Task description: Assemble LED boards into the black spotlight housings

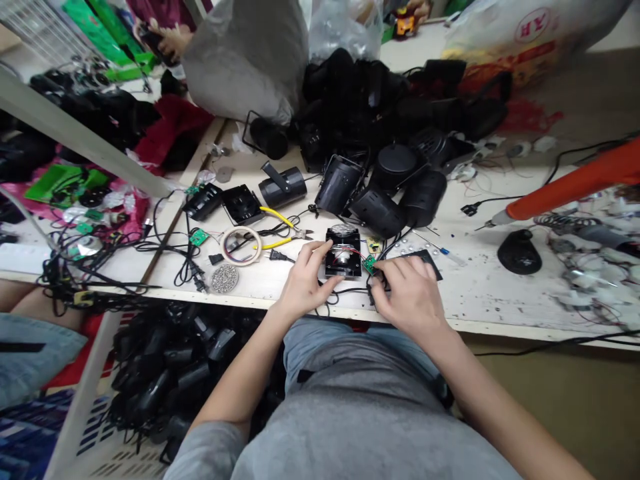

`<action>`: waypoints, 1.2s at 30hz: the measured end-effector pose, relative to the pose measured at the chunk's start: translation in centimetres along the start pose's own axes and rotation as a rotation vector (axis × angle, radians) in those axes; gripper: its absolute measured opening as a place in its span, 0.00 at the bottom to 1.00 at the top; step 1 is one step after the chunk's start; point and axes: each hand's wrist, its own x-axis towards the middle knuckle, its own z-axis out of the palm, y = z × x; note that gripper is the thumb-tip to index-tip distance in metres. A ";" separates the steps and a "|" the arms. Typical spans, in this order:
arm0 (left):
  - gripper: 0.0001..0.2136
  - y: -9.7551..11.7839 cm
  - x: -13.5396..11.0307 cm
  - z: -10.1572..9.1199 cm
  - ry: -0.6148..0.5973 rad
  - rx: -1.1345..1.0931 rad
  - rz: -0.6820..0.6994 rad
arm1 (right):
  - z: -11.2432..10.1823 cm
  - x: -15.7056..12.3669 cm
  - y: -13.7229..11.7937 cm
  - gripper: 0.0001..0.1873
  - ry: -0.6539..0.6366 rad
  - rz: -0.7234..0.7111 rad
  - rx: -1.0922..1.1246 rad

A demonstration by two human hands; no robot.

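At the front edge of the white workbench (470, 293), directly before the person: one open black housing (343, 272), laid with its inside facing up, a clear round lens-like part (343, 229) at its far end and red wires leading out to the right. Left hand (311, 275): grasped the housing from its left side, thumb at the near edge, fingers at the left edge. Right hand (411, 288): curled, its fingertips at a small green circuit board (369, 264) just right of the housing; whether they pinched the board or merely touched it could not be told.

To the left of the housing: one pair of yellow-handled pliers (278, 217), jaws pointing right; one ring of tape (241, 231), lying flat; one round heap of small metal pieces (225, 279); one black plug (277, 256); a second green board (199, 237), near tangled black cables (187, 270).

Beyond: several black cylindrical lamp bodies (340, 185), some touching, and a dark pile behind them; one large grey bag (245, 60); one printed plastic bag (530, 40).

To the right: one orange-red powered driver (565, 190), slanted, tip toward the bench; one black teardrop-shaped piece (520, 252); a spread of white parts with thin wires (580, 280).

Below, at left: one pale slatted basket (83, 400), filled with black housings (175, 363). Across the bench, upper left: a co-worker's hand (173, 41) around a dark object, details blurred.
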 end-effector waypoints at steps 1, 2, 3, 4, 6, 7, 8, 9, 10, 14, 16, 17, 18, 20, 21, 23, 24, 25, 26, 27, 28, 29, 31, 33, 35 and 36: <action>0.29 -0.1 0.1 0.0 -0.009 0.003 0.004 | 0.3 0.6 -0.2 0.06 -0.043 0.010 -0.069; 0.30 -0.1 0.2 0.0 -0.018 0.007 0.009 | 0.5 1.1 -0.4 0.06 -0.083 0.014 -0.125; 0.30 -0.1 0.3 -0.1 -0.024 0.006 0.013 | 0.7 1.4 -0.5 0.06 -0.115 0.015 -0.165; 0.31 -0.2 0.3 -0.1 -0.030 0.002 0.017 | 0.9 1.7 -0.5 0.05 -0.136 0.015 -0.191; 0.31 -0.2 0.5 -0.3 -0.041 -0.018 0.023 | 0.9 1.9 -0.4 0.06 -0.137 0.016 -0.210; 0.31 -0.2 0.6 -0.4 -0.048 -0.035 0.028 | 0.7 1.9 -0.3 0.07 -0.117 0.017 -0.206; 0.31 -0.3 0.7 -0.5 -0.058 -0.052 0.032 | 0.5 1.9 -0.2 0.08 -0.086 0.013 -0.191; 0.31 -0.4 0.8 -0.6 -0.071 -0.067 0.034 | 0.2 2.0 -0.1 0.08 -0.052 -0.001 -0.165; 0.31 -0.4 0.8 -0.6 -0.084 -0.077 0.034 | -0.1 2.1 -0.1 0.09 -0.025 -0.029 -0.124; 0.28 -0.7 0.9 -0.5 -0.091 -0.081 0.014 | -0.6 3.3 -0.5 0.09 -0.058 -0.262 0.081; 0.27 -0.7 0.9 -0.3 -0.068 -0.081 0.020 | -0.3 4.0 -0.8 0.10 -0.102 -0.348 0.115; 0.27 -0.6 0.9 -0.2 -0.060 -0.081 0.027 | -0.1 4.3 -0.9 0.11 -0.121 -0.371 0.116; 0.26 -0.6 0.9 -0.2 -0.056 -0.080 0.036 | 0.1 4.6 -0.9 0.11 -0.142 -0.384 0.114; 0.26 -0.6 0.9 -0.1 -0.055 -0.074 0.049 | 0.5 4.9 -0.8 0.11 -0.192 -0.390 0.109; 0.26 -0.5 0.9 -0.1 -0.057 -0.072 0.053 | 0.6 5.0 -0.7 0.11 -0.225 -0.386 0.106; 0.26 -0.5 0.9 -0.1 -0.060 -0.071 0.054 | 0.9 5.1 -0.3 0.11 -0.299 -0.364 0.118; 0.26 -0.5 0.9 -0.1 -0.060 -0.070 0.053 | 1.0 5.1 -0.1 0.12 -0.335 -0.349 0.138; 0.26 -0.4 0.8 -0.1 -0.060 -0.069 0.051 | 1.2 5.1 0.1 0.12 -0.366 -0.334 0.168; 0.26 -0.4 0.8 0.0 -0.057 -0.066 0.050 | 1.3 5.1 0.3 0.13 -0.390 -0.322 0.201; 0.26 -0.3 0.7 0.1 -0.052 -0.062 0.050 | 1.4 5.1 0.4 0.13 -0.404 -0.315 0.235; 0.25 -0.3 0.6 0.2 -0.042 -0.057 0.051 | 1.4 5.1 0.6 0.14 -0.411 -0.313 0.271; 0.25 -0.3 0.5 0.3 -0.027 -0.051 0.053 | 1.3 5.1 0.7 0.14 -0.413 -0.313 0.310; 0.23 -0.2 0.2 0.5 0.006 -0.038 0.054 | 0.9 5.1 1.0 0.14 -0.409 -0.298 0.411; 0.21 -0.3 -0.1 0.6 0.024 -0.024 0.057 | 0.3 5.1 1.5 0.14 -0.375 -0.249 0.527; 0.18 -0.4 -0.2 0.4 0.021 -0.014 0.067 | -0.3 4.8 2.3 0.14 -0.310 -0.178 0.597; 0.16 -0.4 -0.3 0.3 0.016 -0.010 0.072 | -0.5 4.7 2.8 0.14 -0.277 -0.146 0.598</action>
